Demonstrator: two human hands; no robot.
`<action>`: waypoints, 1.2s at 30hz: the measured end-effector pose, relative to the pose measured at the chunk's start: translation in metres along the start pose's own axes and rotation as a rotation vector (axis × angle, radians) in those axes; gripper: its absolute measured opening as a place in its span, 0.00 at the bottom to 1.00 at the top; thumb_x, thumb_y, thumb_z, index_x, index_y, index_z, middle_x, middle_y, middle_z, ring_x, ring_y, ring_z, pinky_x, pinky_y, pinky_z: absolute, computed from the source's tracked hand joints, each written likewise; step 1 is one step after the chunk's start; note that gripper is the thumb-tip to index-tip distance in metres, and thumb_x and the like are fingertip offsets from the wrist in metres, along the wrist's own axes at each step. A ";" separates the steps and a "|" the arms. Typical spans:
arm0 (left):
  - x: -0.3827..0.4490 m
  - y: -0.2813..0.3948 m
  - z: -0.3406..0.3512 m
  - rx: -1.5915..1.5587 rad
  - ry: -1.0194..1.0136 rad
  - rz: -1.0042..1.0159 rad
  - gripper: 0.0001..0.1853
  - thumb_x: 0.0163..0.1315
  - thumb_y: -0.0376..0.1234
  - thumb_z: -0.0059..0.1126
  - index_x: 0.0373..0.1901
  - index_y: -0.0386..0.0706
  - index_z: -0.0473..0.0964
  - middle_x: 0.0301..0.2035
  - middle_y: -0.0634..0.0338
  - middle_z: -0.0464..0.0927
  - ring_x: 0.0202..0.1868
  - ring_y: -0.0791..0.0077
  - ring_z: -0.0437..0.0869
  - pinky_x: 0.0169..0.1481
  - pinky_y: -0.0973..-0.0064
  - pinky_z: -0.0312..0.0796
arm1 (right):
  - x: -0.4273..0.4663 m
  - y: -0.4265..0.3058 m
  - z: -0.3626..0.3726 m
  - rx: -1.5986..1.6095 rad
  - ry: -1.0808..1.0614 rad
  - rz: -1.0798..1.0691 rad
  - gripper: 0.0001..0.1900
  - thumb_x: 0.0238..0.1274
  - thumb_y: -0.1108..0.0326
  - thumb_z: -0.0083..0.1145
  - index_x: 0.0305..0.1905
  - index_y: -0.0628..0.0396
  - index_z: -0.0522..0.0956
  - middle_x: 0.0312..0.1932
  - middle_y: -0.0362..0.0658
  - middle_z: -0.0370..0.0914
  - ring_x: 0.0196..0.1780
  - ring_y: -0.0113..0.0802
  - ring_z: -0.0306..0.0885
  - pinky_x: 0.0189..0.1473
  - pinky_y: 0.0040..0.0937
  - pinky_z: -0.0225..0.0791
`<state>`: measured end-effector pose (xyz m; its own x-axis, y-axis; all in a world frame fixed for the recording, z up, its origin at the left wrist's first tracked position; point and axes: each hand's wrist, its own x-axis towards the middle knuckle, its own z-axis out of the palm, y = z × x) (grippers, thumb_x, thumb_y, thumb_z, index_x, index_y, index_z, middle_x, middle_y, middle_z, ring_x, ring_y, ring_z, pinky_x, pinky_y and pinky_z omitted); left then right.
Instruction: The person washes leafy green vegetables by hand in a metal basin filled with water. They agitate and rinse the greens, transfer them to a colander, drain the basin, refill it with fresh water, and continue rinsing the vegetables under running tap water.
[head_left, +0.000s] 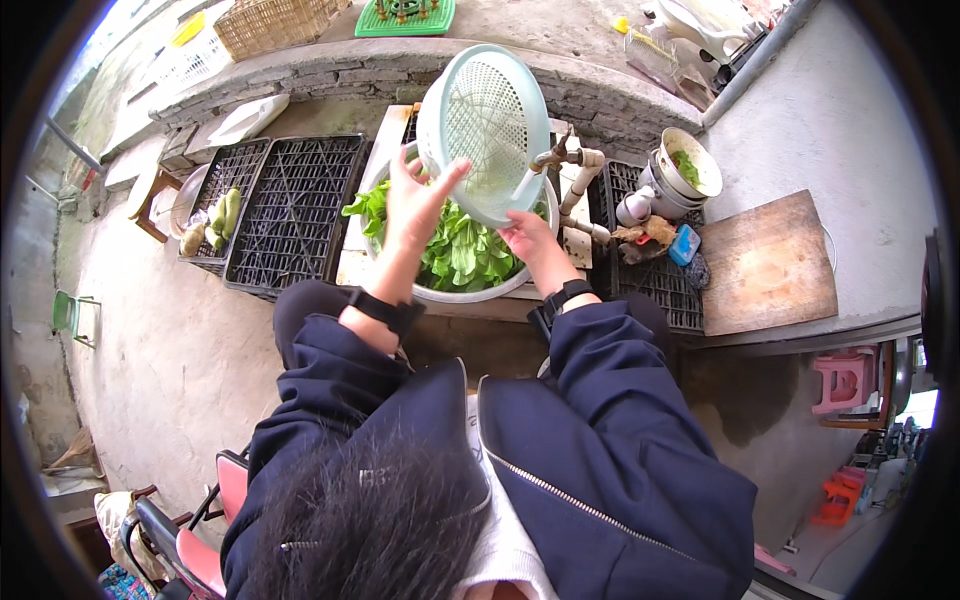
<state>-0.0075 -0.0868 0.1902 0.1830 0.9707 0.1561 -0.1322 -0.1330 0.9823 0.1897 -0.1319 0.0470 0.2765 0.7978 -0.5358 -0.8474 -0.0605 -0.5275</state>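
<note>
A pale blue plastic colander (487, 124) is tilted on its side above a large round basin (480, 295) of leafy greens (465, 251). My left hand (420, 191) is at the colander's lower left, thumb against its rim and fingers spread; some fingertips are hidden behind it. My right hand (526, 234) pinches the lower rim, thumb and fingers closed on it. A tap (551, 157) on a bent pipe stands at the basin's right, its spout in front of the colander's lower right part.
Black plastic crates (289, 210) stand at left, one bearing green vegetables (225, 214). To the right are stacked pots (671, 184), a blue box (684, 245) and a wooden board (772, 266) leaning on the wall. A low brick wall (337, 75) runs behind the basin.
</note>
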 end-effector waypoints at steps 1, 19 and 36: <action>-0.007 -0.014 0.010 0.124 0.026 -0.070 0.62 0.48 0.44 0.79 0.74 0.31 0.42 0.62 0.36 0.65 0.61 0.56 0.73 0.64 0.66 0.70 | -0.002 0.006 0.002 0.033 -0.031 0.011 0.23 0.64 0.80 0.48 0.63 0.70 0.61 0.60 0.56 0.69 0.61 0.49 0.73 0.64 0.43 0.71; 0.026 0.004 -0.003 0.097 0.080 0.125 0.64 0.44 0.53 0.78 0.74 0.32 0.46 0.64 0.32 0.63 0.64 0.50 0.72 0.65 0.61 0.70 | -0.009 0.010 -0.004 0.159 -0.019 0.077 0.24 0.63 0.81 0.48 0.64 0.69 0.60 0.61 0.58 0.67 0.61 0.52 0.71 0.63 0.48 0.72; 0.020 0.053 -0.008 0.718 -0.020 -0.007 0.47 0.49 0.35 0.67 0.71 0.32 0.57 0.52 0.41 0.80 0.48 0.64 0.86 0.53 0.73 0.76 | 0.027 -0.002 -0.011 -0.261 0.082 -0.155 0.19 0.69 0.77 0.48 0.62 0.69 0.65 0.54 0.57 0.74 0.49 0.53 0.79 0.52 0.53 0.78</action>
<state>-0.0184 -0.0727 0.2446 0.2004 0.9689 0.1450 0.5414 -0.2329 0.8079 0.2034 -0.1170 0.0263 0.4384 0.7590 -0.4814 -0.6503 -0.1019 -0.7528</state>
